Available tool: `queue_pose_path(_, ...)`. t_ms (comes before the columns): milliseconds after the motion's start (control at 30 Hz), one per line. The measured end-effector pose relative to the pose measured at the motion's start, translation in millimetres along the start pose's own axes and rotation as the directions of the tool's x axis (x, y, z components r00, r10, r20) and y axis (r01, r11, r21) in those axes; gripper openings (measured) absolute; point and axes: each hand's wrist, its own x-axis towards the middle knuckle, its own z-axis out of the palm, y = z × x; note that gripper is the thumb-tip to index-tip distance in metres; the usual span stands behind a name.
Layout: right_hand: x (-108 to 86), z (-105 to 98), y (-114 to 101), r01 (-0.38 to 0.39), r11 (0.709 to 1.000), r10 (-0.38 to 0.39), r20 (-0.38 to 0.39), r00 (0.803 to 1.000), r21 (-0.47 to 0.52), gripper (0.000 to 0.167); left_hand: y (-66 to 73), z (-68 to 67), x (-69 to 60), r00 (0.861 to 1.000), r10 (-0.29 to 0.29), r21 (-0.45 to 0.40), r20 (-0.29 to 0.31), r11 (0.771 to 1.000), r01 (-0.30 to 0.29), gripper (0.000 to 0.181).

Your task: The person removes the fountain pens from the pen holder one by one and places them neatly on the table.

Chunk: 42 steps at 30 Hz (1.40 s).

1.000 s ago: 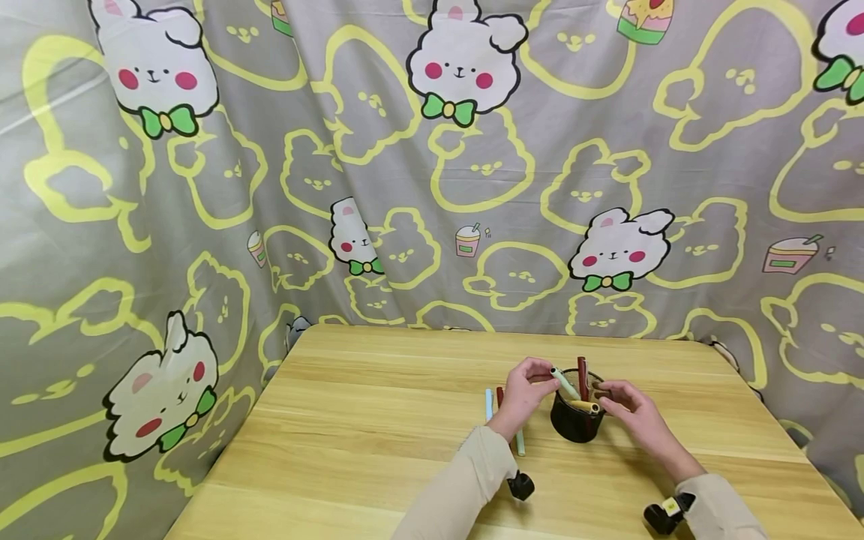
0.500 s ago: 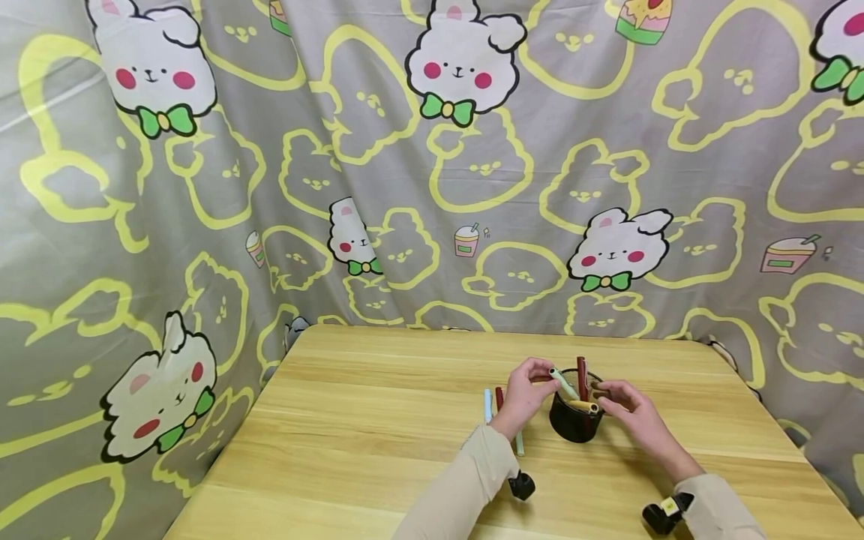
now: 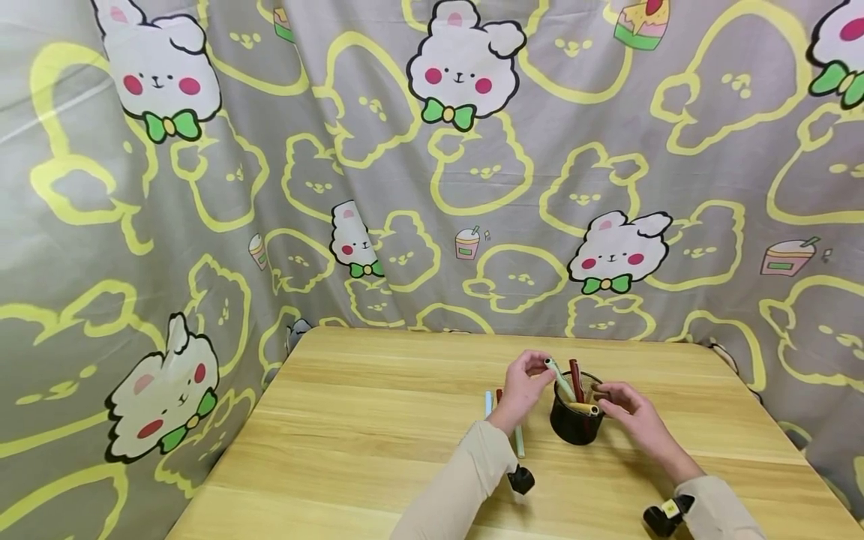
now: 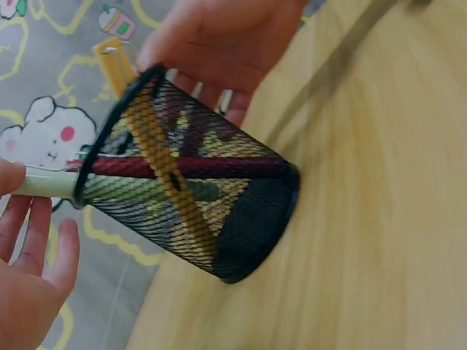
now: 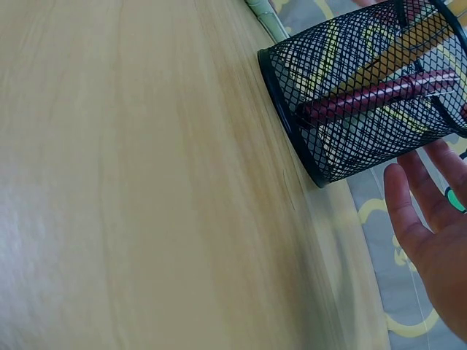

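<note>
Probably light, stiff and slippery, the green pen leaned left in the mesh cup, best held near its top, where the left hand pinched it; the right hand, relaxed, flanked the cup's right.

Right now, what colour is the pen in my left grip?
The pen is pale green, clearest in the left wrist view.

No word, brand or number could be read. A small yellow label sat on the black wrist camera at near right, its marking too small to make out. On the far curtain, printed drink cups bore plain-looking green patches, with any lettering indistinct.
</note>
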Motion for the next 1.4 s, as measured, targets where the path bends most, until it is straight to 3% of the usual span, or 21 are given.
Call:
queue_pose_path(367,-0.1,-0.3,1.9,-0.002,1.0,0.002,-0.002,1.0,-0.007,0.031,21.2,-11.1,7.2,0.999,0.045,-0.218,0.03,0.975,-0.038,0.024)
queue_pose_path(567,0.3,0.2,1.5,-0.001,1.0,0.001,0.0,1.0,0.005,0.03,30.3,-22.7,11.7,0.997,0.083,-0.241,0.003,0.967,-0.08,0.026)
queue_pose_path(1100,-0.2,-0.2,5.1,-0.009,1.0,0.009,0.01,1.0,0.012,0.029,56.0,-64.4,25.5,0.992,0.044,-0.378,-0.12,0.922,-0.087,0.034)
queue_pose_path(1400,0.4,-0.9,5.4,-0.003,0.999,0.002,0.018,1.0,0.043,0.026,62.0,-95.2,28.5,0.988,0.001,-0.336,-0.152,0.94,-0.053,0.034)
